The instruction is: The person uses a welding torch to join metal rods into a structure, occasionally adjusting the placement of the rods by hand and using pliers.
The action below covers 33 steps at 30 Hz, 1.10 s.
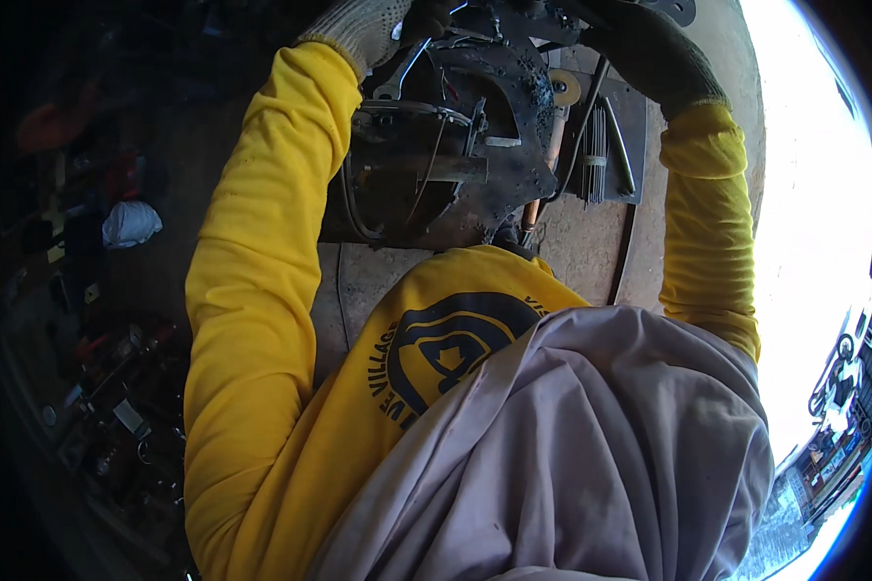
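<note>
My left hand, in a pale knitted work glove, reaches to the top edge above a dark metal assembly. Its fingers are partly cut off and lost in shadow. Just below them is a shiny flat metal piece, perhaps a spanner; I cannot tell whether the hand touches it. In a dark glove, my right hand stretches over the assembly's far right side, its fingers hidden at the top edge. The assembly has a rough, spattered plate with cut-outs and a curved band on its left.
Right of the assembly, a bundle of thin rods and a single metal rod lie on a dark plate. A black cable runs beside a copper-coloured bar. Shadowed clutter and a white bag are at left.
</note>
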Tool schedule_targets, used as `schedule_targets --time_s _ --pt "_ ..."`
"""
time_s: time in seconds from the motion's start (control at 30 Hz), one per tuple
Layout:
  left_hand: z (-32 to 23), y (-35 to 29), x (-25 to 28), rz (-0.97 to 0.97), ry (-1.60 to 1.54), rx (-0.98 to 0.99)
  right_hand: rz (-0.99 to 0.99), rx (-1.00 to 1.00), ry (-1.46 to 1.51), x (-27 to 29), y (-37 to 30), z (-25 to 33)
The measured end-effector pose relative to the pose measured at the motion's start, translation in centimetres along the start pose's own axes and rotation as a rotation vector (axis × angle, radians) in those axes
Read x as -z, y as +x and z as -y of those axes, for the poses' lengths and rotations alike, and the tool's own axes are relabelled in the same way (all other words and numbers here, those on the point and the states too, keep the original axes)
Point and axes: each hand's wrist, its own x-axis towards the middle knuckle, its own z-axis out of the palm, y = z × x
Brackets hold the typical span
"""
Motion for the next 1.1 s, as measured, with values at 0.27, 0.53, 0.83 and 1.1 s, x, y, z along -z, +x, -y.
schedule_targets --time_s 0.27,0.53,0.83,1.1 --pt "8.0 3.3 5.8 0.138 -0.45 0.121 0.134 -0.311 0.143 1.9 -2.5 1.8" --pt "6.5 -0.7 2.8 0.605 -1.059 -0.231 0.161 -0.328 0.233 0.8 -3.7 1.5" --pt "5.0 -0.8 5.6 0.219 -0.624 -0.507 0.202 -0.324 0.277 -4.2 -5.4 -0.1" --pt "4.9 -1.5 3.5 0.631 -0.795 -0.615 0.225 -0.387 0.366 -3.5 -6.8 0.8"
